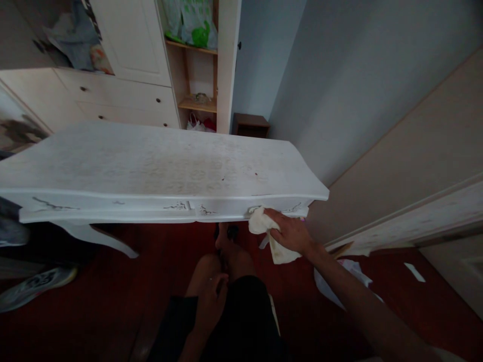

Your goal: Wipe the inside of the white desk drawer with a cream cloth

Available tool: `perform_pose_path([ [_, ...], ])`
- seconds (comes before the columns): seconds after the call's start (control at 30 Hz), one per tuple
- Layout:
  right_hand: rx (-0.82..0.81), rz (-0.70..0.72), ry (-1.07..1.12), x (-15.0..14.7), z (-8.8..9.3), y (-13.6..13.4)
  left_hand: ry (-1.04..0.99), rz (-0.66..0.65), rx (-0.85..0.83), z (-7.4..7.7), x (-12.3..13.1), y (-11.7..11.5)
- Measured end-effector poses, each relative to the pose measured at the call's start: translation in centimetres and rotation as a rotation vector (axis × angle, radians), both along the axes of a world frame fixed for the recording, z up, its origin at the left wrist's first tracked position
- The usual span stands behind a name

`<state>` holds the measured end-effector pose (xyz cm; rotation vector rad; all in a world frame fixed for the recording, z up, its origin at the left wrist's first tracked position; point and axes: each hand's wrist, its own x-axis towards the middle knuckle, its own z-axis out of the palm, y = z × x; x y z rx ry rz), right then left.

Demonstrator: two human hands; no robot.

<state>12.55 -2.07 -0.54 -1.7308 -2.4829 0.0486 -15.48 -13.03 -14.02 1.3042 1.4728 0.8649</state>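
Note:
My right hand (292,232) is closed on a cream cloth (260,221). It presses the cloth against the right drawer front of a white table (230,206), near the drawer's handle. Part of the cloth hangs loose below the fingers. Stains and scuff marks cover the middle of the white tabletop (181,161), with two small dark specks towards the right. My left hand (215,296) rests on my lap with its fingers loosely curled, and I see nothing in it. Branch-like patterns decorate the drawer fronts.
Behind the table stands a white wardrobe (132,40) with an open shelf section holding plastic bags (192,25). A small brown box-like unit (251,123) is in the corner. A plastic bag (354,271) lies on the red floor at right, a shoe (41,286) at left.

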Motion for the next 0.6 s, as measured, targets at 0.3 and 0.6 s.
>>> perform_pose_path([
  [0.3, -0.021, -0.073, 0.238, 1.3, -7.6, -2.7, 0.077, -0.035, 0.022, 0.0, -0.1, -0.1],
  [0.6, 0.225, 0.045, 0.009, 0.1, -2.4, -1.5, 0.05, -0.047, 0.017, -0.1, -0.1, 0.1],
])
